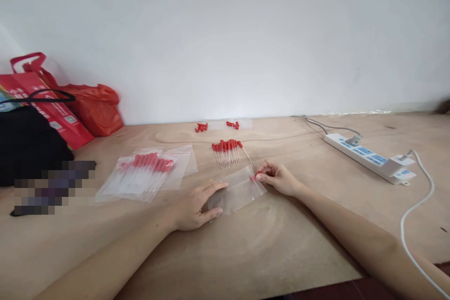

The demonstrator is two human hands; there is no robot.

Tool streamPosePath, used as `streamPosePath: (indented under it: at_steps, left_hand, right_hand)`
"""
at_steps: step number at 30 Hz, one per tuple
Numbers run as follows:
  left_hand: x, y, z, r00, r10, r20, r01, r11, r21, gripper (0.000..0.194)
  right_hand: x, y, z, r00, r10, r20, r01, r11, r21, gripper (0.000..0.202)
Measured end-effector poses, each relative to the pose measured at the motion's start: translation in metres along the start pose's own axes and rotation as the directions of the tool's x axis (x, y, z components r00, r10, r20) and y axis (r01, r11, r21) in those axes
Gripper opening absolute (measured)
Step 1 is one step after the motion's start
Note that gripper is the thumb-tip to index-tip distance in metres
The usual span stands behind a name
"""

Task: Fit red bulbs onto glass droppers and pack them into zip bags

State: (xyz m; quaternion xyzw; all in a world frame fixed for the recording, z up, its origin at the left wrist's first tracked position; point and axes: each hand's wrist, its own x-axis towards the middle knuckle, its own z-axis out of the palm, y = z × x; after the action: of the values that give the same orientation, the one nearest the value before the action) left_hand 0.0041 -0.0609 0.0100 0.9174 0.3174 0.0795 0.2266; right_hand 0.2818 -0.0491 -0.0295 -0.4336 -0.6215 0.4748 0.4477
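Note:
A clear zip bag (234,197) lies flat on the table between my hands. My left hand (206,204) rests on the bag's left end with thumb and fingers spread. At the bag's right, open-looking end, my right hand (276,177) pinches a small red-tipped piece (259,175). Just beyond the bag, several red-headed sticks (227,152) lie side by side in a row. Left of my left hand is a pile of clear bags (144,173) with red-headed sticks inside.
Loose red pieces (201,127) and small clear bags (246,124) lie near the wall. A white power strip (369,157) with cables is at right. Red bags (94,105), a black bag (28,145) and a blurred dark object (56,187) are at left.

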Motion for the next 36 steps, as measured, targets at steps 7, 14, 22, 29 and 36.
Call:
streamPosePath:
  at_steps: [7, 14, 22, 29, 36]
  left_hand:
    - [0.001, -0.003, 0.002, 1.000, -0.015, 0.000, 0.015, 1.000, -0.001, 0.049]
    - [0.002, -0.004, 0.003, 1.000, 0.002, 0.003, -0.002, 1.000, 0.015, 0.049]
    - [0.002, -0.005, 0.006, 1.000, 0.017, -0.009, -0.017, 1.000, 0.026, 0.047]
    - [0.001, -0.004, 0.004, 0.999, -0.042, 0.025, 0.041, 0.999, 0.033, 0.050]
    - [0.003, -0.005, 0.002, 0.997, 0.082, 0.014, -0.082, 0.997, 0.006, 0.039]
  right_hand:
    - [0.001, -0.005, 0.010, 0.997, 0.039, 0.063, -0.037, 0.999, -0.026, 0.034]
    - [0.000, -0.003, 0.012, 0.997, 0.078, -0.015, -0.078, 0.996, -0.046, 0.032]
    - [-0.004, -0.013, 0.018, 0.983, 0.113, 0.144, -0.138, 0.974, 0.180, 0.039]
    - [0.003, -0.006, 0.007, 0.972, 0.047, 0.230, -0.069, 0.993, 0.090, 0.026]
    - [0.001, -0.007, 0.003, 0.943, -0.102, 0.316, 0.149, 0.980, -0.130, 0.029]
